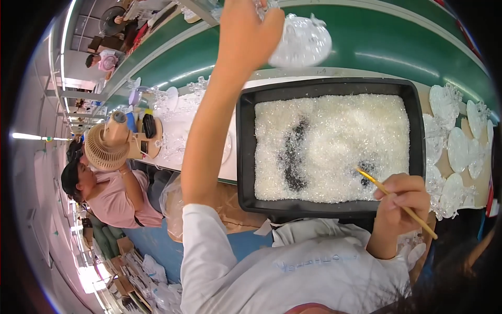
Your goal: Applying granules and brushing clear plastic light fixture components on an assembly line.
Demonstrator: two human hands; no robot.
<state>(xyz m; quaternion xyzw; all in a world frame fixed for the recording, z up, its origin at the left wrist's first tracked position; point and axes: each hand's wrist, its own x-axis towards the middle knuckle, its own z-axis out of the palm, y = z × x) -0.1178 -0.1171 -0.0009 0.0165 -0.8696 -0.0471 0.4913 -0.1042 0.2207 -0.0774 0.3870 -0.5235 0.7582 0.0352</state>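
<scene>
Brush (372,180) slants over the black tray (332,86) of pale flakes (334,146), clamped in the fingers of the right hand (401,206); a jerked tip could flick flakes out. Whether the left hand (248,34), fingers partly cropped, grips the blurred clear disc (302,44) cannot be told; a slack pinch might drop it.

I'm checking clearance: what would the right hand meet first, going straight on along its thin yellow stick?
Right hand: probably the white granules in the black tray, just beyond the thin yellow stick, though depth is unclear.
</scene>
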